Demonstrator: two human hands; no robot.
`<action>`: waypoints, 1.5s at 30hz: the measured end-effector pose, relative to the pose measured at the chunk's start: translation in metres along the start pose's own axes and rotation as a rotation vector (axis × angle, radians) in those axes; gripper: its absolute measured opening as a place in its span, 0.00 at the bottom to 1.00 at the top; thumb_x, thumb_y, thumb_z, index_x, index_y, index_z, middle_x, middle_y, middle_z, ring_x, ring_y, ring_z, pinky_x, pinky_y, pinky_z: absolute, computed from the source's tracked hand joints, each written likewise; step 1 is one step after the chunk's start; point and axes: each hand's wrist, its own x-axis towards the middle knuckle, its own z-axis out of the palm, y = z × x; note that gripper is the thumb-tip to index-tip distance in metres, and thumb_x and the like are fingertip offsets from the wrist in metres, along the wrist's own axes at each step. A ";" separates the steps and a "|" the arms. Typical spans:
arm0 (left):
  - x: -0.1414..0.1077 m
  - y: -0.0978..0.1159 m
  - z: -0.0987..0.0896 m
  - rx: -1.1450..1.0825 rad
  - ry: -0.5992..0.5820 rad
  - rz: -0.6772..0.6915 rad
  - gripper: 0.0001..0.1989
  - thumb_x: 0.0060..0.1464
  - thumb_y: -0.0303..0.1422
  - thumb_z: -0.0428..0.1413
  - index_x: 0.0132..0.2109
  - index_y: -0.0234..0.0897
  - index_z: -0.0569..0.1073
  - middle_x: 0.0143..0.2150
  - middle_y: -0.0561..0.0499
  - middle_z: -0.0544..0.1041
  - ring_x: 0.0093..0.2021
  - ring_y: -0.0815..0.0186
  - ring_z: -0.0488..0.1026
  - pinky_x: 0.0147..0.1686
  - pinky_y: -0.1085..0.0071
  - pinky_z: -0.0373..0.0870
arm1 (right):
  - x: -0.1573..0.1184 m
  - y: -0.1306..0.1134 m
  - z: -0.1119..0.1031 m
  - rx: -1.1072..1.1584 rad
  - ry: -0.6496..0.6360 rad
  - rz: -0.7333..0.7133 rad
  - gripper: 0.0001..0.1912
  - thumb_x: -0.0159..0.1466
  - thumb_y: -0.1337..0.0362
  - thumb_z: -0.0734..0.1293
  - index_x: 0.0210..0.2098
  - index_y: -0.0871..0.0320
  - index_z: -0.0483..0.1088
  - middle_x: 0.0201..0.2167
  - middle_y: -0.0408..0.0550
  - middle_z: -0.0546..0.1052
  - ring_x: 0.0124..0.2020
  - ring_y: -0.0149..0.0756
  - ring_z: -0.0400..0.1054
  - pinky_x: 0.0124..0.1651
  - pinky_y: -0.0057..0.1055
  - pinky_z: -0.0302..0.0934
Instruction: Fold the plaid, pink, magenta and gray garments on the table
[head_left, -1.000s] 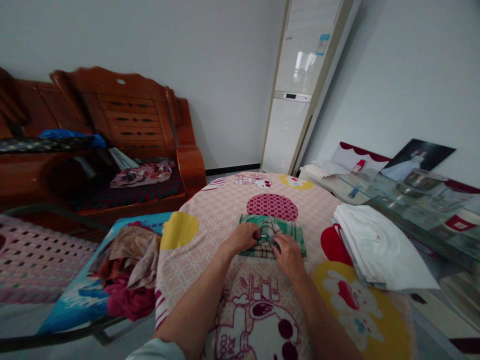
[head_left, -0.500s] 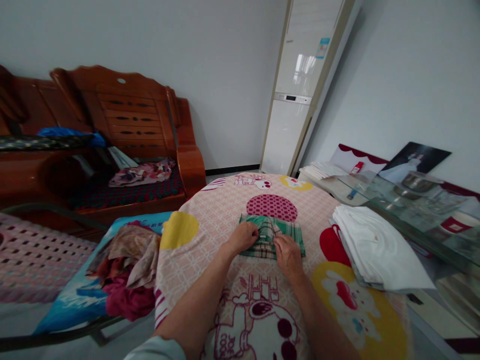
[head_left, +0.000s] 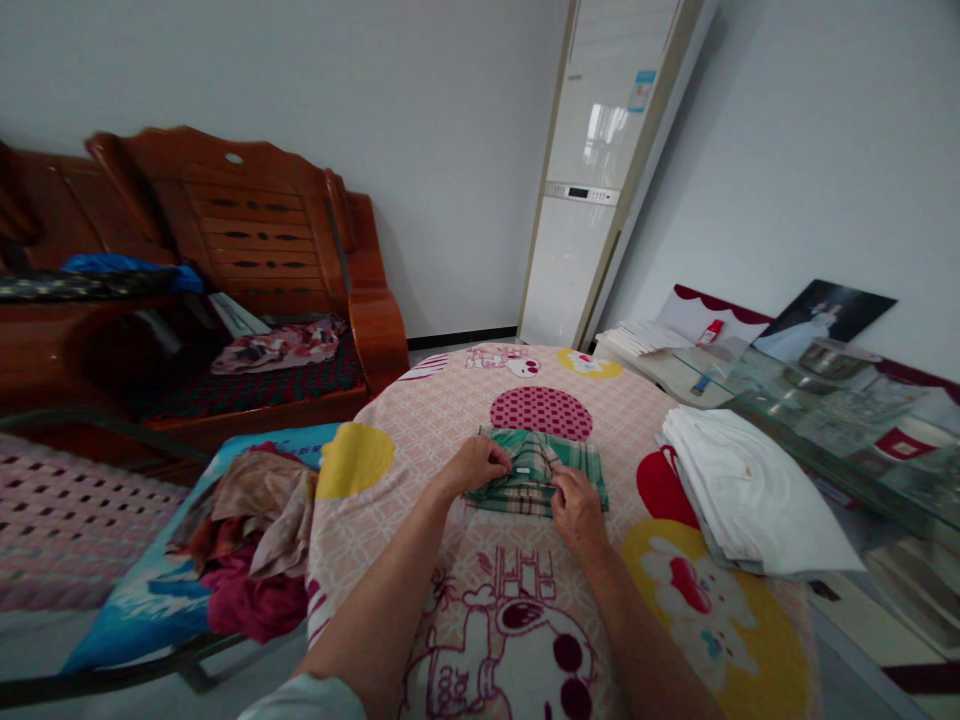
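With my work at the centre of the dial, the biggest thing is the carved, glossy reddish-brown wooden settee (head_left: 247, 215) at ten o'clock. Next, the round table under its pink, cartoon-printed cloth cover (head_left: 420, 435), right beneath my wrists. At nine o'clock, just off the edge, there's a crumpled pile of tan and magenta fabrics (head_left: 259, 500), loose and soft, perhaps put there to be within reach. Over at three, a layered stack of white cloth (head_left: 742, 480), set aside, I'd judge, to leave the middle to my hands.

And in that middle, the folded green-and-brown plaid cloth (head_left: 531, 486), lying flat on the table, probably because the firm top supports something this limp. My left hand (head_left: 478, 463) is at its nine, fingertips bunched by the fabric; whether they grip, I can't tell. My right hand (head_left: 579, 508), at four, has thumb and finger pinched on it, seemingly steadying that side. Smallest: a little white tag (head_left: 523, 470) between them.
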 end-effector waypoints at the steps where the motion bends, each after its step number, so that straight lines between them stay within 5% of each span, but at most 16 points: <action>1: 0.000 0.001 -0.001 -0.007 0.004 0.007 0.10 0.45 0.28 0.56 0.34 0.35 0.82 0.30 0.53 0.81 0.32 0.67 0.74 0.34 0.76 0.66 | 0.000 0.000 0.000 0.009 0.021 0.009 0.17 0.55 0.76 0.57 0.37 0.57 0.73 0.43 0.55 0.76 0.48 0.43 0.69 0.52 0.43 0.64; 7: -0.003 0.002 -0.006 -0.076 -0.032 0.027 0.11 0.46 0.29 0.54 0.33 0.35 0.82 0.28 0.54 0.79 0.29 0.69 0.70 0.29 0.78 0.63 | 0.004 0.003 -0.006 0.107 0.126 0.079 0.12 0.56 0.74 0.58 0.32 0.55 0.70 0.40 0.52 0.77 0.44 0.40 0.72 0.48 0.39 0.67; 13: -0.007 0.005 -0.003 0.015 -0.200 0.095 0.06 0.45 0.28 0.57 0.26 0.35 0.79 0.20 0.56 0.73 0.23 0.72 0.65 0.26 0.77 0.58 | 0.002 0.002 -0.008 0.032 0.019 0.028 0.12 0.54 0.75 0.58 0.25 0.55 0.70 0.38 0.52 0.78 0.43 0.41 0.71 0.48 0.39 0.66; 17: -0.005 0.018 0.005 0.085 0.050 0.111 0.11 0.52 0.33 0.55 0.27 0.33 0.78 0.22 0.53 0.73 0.26 0.69 0.68 0.30 0.74 0.64 | 0.003 -0.004 -0.011 0.031 0.040 -0.011 0.14 0.59 0.73 0.58 0.33 0.56 0.74 0.40 0.53 0.78 0.45 0.42 0.70 0.49 0.41 0.66; 21: 0.002 0.029 0.026 0.059 0.332 0.285 0.17 0.61 0.31 0.47 0.52 0.35 0.74 0.52 0.45 0.77 0.53 0.62 0.72 0.53 0.67 0.67 | 0.006 -0.007 -0.010 0.012 0.032 -0.035 0.22 0.66 0.66 0.57 0.59 0.58 0.66 0.57 0.57 0.71 0.59 0.46 0.63 0.60 0.49 0.60; 24: 0.005 0.025 0.049 0.205 0.238 0.346 0.23 0.64 0.32 0.45 0.64 0.34 0.63 0.67 0.41 0.63 0.67 0.60 0.57 0.64 0.60 0.56 | 0.004 -0.005 -0.004 -0.072 -0.102 -0.041 0.27 0.67 0.62 0.59 0.65 0.59 0.59 0.63 0.58 0.65 0.64 0.50 0.57 0.63 0.53 0.56; 28: 0.005 0.011 0.070 0.440 0.030 0.325 0.27 0.65 0.37 0.46 0.68 0.34 0.57 0.69 0.38 0.57 0.69 0.55 0.52 0.66 0.52 0.48 | -0.001 0.002 0.003 -0.140 -0.208 -0.063 0.30 0.66 0.63 0.61 0.67 0.59 0.56 0.64 0.59 0.64 0.63 0.52 0.59 0.62 0.54 0.56; 34: 0.002 0.011 0.066 0.440 0.025 0.321 0.29 0.66 0.43 0.42 0.69 0.35 0.54 0.70 0.39 0.55 0.70 0.57 0.50 0.67 0.52 0.47 | -0.003 0.003 -0.001 -0.152 -0.230 -0.065 0.33 0.65 0.64 0.62 0.69 0.56 0.52 0.66 0.56 0.60 0.65 0.51 0.56 0.63 0.53 0.54; 39: 0.004 0.017 0.056 0.302 0.139 0.335 0.28 0.67 0.40 0.39 0.70 0.33 0.51 0.71 0.40 0.53 0.71 0.62 0.47 0.68 0.57 0.46 | -0.001 -0.006 -0.005 -0.184 -0.270 -0.037 0.29 0.66 0.62 0.62 0.66 0.58 0.58 0.65 0.58 0.62 0.65 0.52 0.56 0.64 0.54 0.53; 45: 0.006 0.005 0.064 0.463 0.015 0.298 0.28 0.66 0.43 0.42 0.69 0.35 0.55 0.70 0.40 0.56 0.70 0.57 0.50 0.67 0.52 0.46 | 0.002 -0.005 -0.009 -0.115 -0.262 -0.022 0.26 0.66 0.63 0.63 0.63 0.58 0.63 0.64 0.57 0.64 0.63 0.51 0.59 0.64 0.54 0.54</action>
